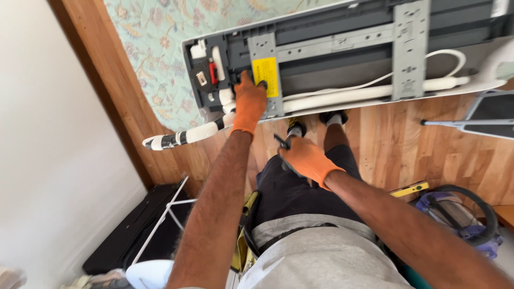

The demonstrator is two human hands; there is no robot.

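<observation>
Left hand (249, 103) in orange glove, pressed flat against back of air-conditioner indoor unit (342, 53) beside yellow label (266, 76), fingers spread, gripping nothing. Right hand (306, 159) clenched on small dark tool (282, 142) above wooden floor (407, 144). Insulated white pipe (184, 135) jutting left.

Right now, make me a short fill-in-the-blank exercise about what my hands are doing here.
Both hands wear ____ gloves.
The left hand presses on the air conditioner unit beside a ____ sticker.
The right hand holds a small dark tool above a ____ floor.

Missing words: orange; yellow; wooden
</observation>
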